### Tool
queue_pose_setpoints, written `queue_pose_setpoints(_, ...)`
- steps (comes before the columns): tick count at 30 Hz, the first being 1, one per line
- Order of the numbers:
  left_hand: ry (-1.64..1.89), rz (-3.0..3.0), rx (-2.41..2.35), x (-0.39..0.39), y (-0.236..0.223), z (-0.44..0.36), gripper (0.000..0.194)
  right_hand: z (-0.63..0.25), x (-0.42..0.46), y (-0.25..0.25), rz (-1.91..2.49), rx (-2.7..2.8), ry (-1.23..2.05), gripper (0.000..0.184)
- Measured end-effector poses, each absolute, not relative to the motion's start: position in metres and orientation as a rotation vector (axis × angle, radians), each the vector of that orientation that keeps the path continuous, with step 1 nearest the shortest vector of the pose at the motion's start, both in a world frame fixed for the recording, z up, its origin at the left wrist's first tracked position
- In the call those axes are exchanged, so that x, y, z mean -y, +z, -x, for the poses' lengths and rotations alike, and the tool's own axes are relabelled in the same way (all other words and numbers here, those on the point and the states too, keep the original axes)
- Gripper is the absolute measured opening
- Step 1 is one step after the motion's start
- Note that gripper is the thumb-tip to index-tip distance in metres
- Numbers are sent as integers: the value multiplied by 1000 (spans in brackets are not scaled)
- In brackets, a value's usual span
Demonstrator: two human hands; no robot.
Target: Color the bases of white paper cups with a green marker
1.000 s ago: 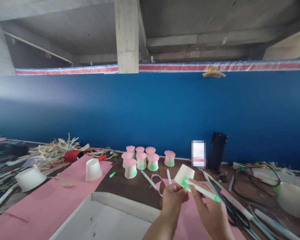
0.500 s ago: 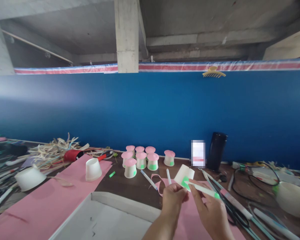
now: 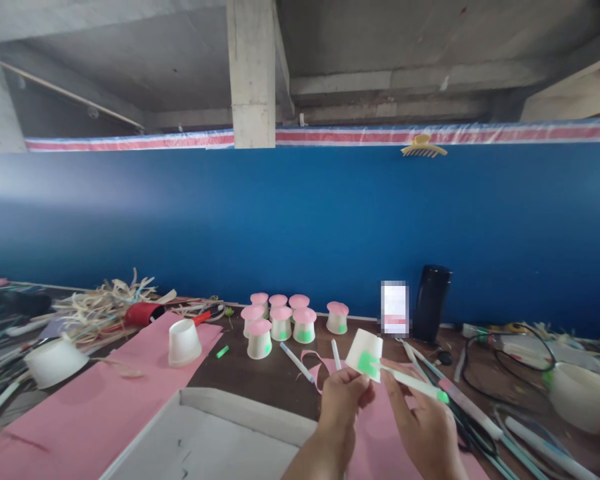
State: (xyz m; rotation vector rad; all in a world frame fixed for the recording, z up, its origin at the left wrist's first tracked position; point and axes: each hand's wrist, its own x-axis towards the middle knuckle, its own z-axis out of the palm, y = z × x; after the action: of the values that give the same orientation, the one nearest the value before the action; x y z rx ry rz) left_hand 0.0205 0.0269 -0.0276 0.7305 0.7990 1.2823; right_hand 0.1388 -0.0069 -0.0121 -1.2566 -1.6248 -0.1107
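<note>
My left hand point(image 3: 343, 403) pinches the lower edge of a white paper cup point(image 3: 363, 348), which is tilted and carries a bright green patch on its side. In my right hand point(image 3: 420, 423) is a green marker point(image 3: 415, 383), its tip against the green patch and its green end pointing right. Beyond them, several upturned cups with pink paper tops and green patches stand in a cluster, and one such cup point(image 3: 337, 318) sits apart. A small green marker cap point(image 3: 223, 351) lies left of the cluster. Two more capless or pale pens lie near my hands, one being a marker point(image 3: 297, 363).
A white box lid point(image 3: 245, 407) lies in front. Pink paper point(image 3: 130, 373) with a plain white cup point(image 3: 184, 343) spreads at the left. A black cylinder point(image 3: 431, 303) stands at the back right, near scissors, cables and pens. Paper strips point(image 3: 113, 300) are heaped at the back left.
The cup in my left hand has turned slightly and moved a little left, and its green patch looks larger. The marker has shifted slightly across it. The view has moved slightly.
</note>
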Motion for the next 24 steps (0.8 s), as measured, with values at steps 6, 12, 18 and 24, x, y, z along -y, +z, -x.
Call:
queue_pose_setpoints(6, 1330, -459, -555, -20, -23, -16, 21, -139, 4, -9, 1226, 1570, -162, 25)
queue_pose_setpoints(12, 1311, -411, -514, -21, -18, -17, 16, -139, 3, -12, 1252, 1617, -128, 28)
queue_pose_setpoints(18, 1306, -460, -513, -18, -19, -18, 16, -140, 2, -13, 1266, 1626, -86, 30)
queue_pose_setpoints(24, 1301, -508, -504, -19, -24, -19, 16, -140, 1, -16, 1289, 1636, -98, 31)
